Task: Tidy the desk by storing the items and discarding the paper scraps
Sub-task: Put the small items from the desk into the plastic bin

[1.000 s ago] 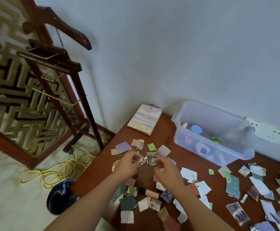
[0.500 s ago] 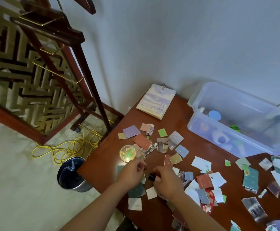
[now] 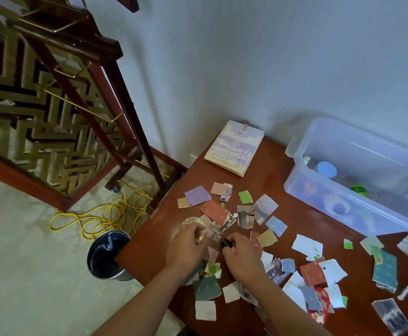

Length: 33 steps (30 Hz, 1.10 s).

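Observation:
Torn paper scraps [image 3: 214,212] in many colours lie scattered over the brown desk [image 3: 154,241]. My left hand [image 3: 186,248] is near the desk's left corner, fingers curled over the near edge of a shiny round disc [image 3: 192,221]. Just right of it, my right hand [image 3: 243,257] is closed around a small tube with only its black cap [image 3: 226,243] showing. A clear plastic storage box [image 3: 358,214] with several items inside stands at the back right. A black-lined waste bin [image 3: 108,254] stands on the floor by the desk's left corner.
A spiral notebook [image 3: 234,147] lies at the desk's back edge by the wall. A wooden stand [image 3: 96,98] and a coiled yellow cable [image 3: 101,214] occupy the floor to the left, in front of a gold lattice screen [image 3: 16,112].
Both hands came nearer along the desk. The right hand picked up the black-capped tube. The left hand then reached onto the shiny disc, which lay uncovered half a second ago.

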Tool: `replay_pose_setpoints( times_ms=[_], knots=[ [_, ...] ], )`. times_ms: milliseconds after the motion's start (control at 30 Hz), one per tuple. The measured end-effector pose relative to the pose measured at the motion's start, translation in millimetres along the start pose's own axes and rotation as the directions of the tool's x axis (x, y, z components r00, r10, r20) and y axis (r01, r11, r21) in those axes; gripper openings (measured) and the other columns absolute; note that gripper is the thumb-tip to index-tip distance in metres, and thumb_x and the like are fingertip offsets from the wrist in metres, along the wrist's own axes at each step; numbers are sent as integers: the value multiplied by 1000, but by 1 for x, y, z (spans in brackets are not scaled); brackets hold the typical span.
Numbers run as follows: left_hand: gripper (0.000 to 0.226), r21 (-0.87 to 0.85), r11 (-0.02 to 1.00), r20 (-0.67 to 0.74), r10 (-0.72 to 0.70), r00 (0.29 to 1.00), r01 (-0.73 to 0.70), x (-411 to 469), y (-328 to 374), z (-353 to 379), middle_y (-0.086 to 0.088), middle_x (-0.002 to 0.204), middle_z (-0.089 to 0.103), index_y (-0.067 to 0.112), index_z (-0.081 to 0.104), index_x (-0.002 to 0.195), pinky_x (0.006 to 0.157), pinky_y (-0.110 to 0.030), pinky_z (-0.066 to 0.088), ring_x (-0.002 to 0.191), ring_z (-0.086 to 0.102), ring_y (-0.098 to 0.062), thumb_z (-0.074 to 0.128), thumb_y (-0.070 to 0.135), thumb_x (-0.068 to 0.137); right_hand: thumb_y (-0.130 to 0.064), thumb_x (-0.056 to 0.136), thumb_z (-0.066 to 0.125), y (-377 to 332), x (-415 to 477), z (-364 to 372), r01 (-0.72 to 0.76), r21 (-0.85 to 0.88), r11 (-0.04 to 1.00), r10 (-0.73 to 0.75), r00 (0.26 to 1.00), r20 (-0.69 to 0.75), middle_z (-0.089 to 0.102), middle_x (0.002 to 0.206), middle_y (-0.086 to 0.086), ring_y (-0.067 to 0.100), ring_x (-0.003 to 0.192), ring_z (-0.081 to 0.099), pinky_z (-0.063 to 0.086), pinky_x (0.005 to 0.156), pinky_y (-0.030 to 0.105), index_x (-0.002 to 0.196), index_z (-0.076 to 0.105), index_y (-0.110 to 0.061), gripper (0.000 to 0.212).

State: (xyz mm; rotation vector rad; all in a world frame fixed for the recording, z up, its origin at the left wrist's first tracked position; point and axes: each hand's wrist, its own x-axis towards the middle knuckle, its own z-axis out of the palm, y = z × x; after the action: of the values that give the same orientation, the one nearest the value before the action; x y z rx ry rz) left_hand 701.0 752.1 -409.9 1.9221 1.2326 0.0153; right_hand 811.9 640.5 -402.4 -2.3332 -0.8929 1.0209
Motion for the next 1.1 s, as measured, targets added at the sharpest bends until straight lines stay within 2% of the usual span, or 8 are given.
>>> replay_pose_setpoints(
  times_ms=[167, 333, 467, 667, 800, 933, 1000, 1100],
  knots=[
    [51, 131, 991, -53, 10, 999, -3, 16, -3, -10, 10, 127, 44, 36, 52, 123, 88, -28, 51, 115, 48, -12, 76, 31, 79, -22, 100, 47, -15, 16, 3, -60, 114, 992, 58, 998, 24, 52, 109, -6, 4, 83, 54, 36, 62, 14, 115, 52, -21, 16],
    [73, 362, 930, -44, 78, 996, -57, 28, -6, -15, 5, 136, 36, 34, 37, 138, 101, -29, 39, 127, 36, -18, 75, 44, 77, -25, 99, 47, -19, 25, 7, -115, 177, 977, 116, 993, 1, 57, 108, -5, 4, 84, 55, 38, 62, 15, 114, 52, -26, 15],
    [72, 465, 883, 4, 73, 997, -67, 31, -9, -17, 4, 136, 38, 32, 36, 139, 100, -29, 35, 126, 35, -18, 73, 46, 79, -25, 98, 49, -18, 26, 9, -113, 192, 975, 120, 993, -22, 57, 107, -5, 5, 86, 56, 39, 64, 17, 112, 53, -26, 15],
    [54, 394, 916, 23, 71, 997, -74, 27, -5, -17, 4, 122, 34, 32, 44, 117, 91, -24, 42, 111, 45, -15, 78, 32, 75, -23, 98, 48, -17, 20, 5, -114, 198, 974, 126, 991, -44, 59, 107, -5, 6, 91, 57, 45, 70, 18, 113, 54, -26, 16],
    [28, 268, 959, 59, 75, 995, -88, 24, 4, -17, 4, 120, 39, 29, 41, 102, 82, -30, 51, 94, 57, -16, 64, 20, 89, -23, 99, 47, -19, 11, -8, -105, 170, 980, 120, 989, -83, 58, 107, -10, 9, 97, 57, 45, 74, 15, 118, 52, -27, 20],
    [17, 230, 964, 73, 116, 991, -129, 24, 24, -19, 7, 111, 64, 30, 47, 111, 82, -36, 53, 99, 61, -16, 51, 22, 96, -22, 99, 44, -20, 2, -27, -66, 159, 985, 90, 984, -153, 61, 105, -7, 11, 93, 59, 51, 79, 26, 123, 54, -26, 27],
    [20, 179, 972, 65, 141, 988, -151, 21, 42, -19, 7, 113, 65, 29, 50, 116, 82, -35, 54, 103, 62, -16, 50, 24, 97, -20, 100, 41, -20, -4, -40, -50, 174, 984, 83, 979, -187, 59, 106, -6, 10, 93, 58, 50, 78, 24, 126, 53, -25, 29],
    [16, 88, 976, 54, 196, 979, -200, 15, 76, -19, 7, 105, 66, 31, 50, 112, 78, -35, 54, 93, 63, -16, 47, 26, 97, -18, 101, 37, -21, -14, -64, 2, 199, 980, 52, 963, -266, 57, 101, -5, 10, 87, 56, 48, 75, 26, 120, 53, -26, 26]
  ],
)
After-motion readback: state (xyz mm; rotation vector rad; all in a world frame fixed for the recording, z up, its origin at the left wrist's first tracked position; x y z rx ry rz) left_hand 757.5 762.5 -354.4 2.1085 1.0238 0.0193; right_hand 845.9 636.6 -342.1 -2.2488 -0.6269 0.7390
